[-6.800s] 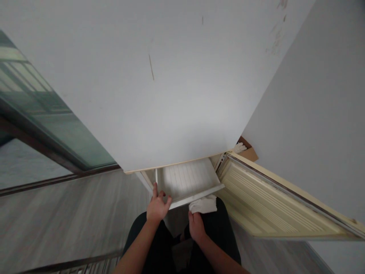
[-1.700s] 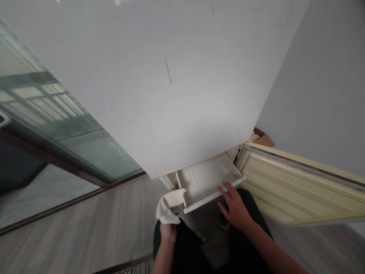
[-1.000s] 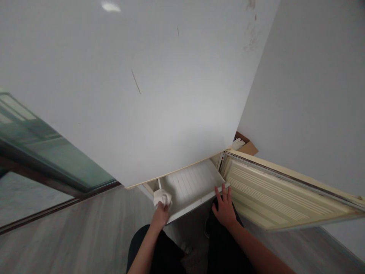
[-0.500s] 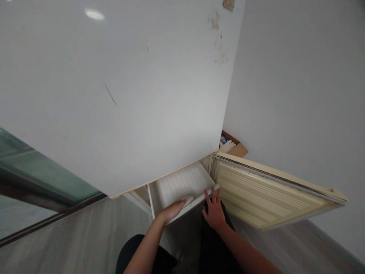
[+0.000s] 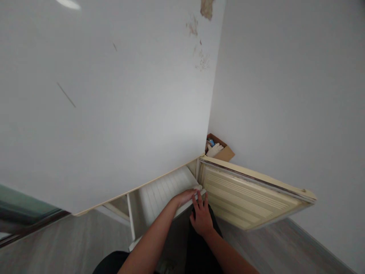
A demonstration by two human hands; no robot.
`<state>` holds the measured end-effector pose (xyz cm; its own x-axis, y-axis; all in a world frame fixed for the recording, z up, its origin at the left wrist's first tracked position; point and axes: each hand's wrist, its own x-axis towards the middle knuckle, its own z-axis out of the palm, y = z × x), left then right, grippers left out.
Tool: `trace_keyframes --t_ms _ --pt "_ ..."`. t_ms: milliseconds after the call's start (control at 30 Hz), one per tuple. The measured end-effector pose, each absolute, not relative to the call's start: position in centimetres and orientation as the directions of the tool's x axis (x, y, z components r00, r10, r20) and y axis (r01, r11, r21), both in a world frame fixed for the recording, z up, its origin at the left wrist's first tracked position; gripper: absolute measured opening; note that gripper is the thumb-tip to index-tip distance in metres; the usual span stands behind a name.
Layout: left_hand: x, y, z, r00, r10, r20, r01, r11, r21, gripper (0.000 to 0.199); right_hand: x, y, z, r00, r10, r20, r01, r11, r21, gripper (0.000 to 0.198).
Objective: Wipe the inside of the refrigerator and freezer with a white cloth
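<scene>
A pulled-out white drawer (image 5: 155, 194) with a ribbed floor juts from beneath a large white panel (image 5: 128, 114). My left hand (image 5: 184, 196) reaches over the drawer's front and is closed on a white cloth (image 5: 198, 187), pressing it inside the front wall near the right corner. Most of the cloth is hidden under my fingers. My right hand (image 5: 202, 216) lies against the outside of the drawer front, its fingers apart and stretched over the rim, close to my left fingertips.
A cream, ribbed door (image 5: 242, 194) stands open to the right of the drawer. Behind its hinge is a cardboard box (image 5: 225, 154) with white gloves (image 5: 214, 149) in it. My legs are below the drawer, over grey wood-look flooring (image 5: 85, 236).
My left hand has slid the cloth rightward along the inside of the drawer front, up to my right hand. The right hand stays at the rim. The view has shifted rightward.
</scene>
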<state>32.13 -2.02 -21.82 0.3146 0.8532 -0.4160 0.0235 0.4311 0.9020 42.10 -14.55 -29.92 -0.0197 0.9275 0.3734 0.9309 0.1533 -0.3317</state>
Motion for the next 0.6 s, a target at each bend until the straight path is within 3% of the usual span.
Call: trace_keyframes --t_ms 133,300,433,600 --pt "29.9 -5.0 -20.9 0.178 0.951 -0.253 0.026 0.252 0.967 0.018 42.7 -14.6 -29.9 -0.030 0.939 0.343 0.925 0.156 -0.346 0.091" --pt "26.3 -13.1 -20.8 -0.062 0.994 -0.094 0.024 0.096 0.995 0.050 43.4 -14.3 -30.2 0.068 0.932 0.356 0.884 0.109 -0.454 0.084" --pt "23.7 -18.7 -24.0 0.142 0.962 -0.233 0.092 0.222 0.971 0.047 43.6 -13.8 -30.7 0.134 0.921 0.366 0.851 0.083 -0.519 0.085" --pt "21.1 -19.4 -28.1 -0.178 0.897 -0.404 0.057 0.419 0.906 0.027 43.2 -13.6 -31.0 0.159 0.912 0.378 0.836 0.080 -0.543 0.085"
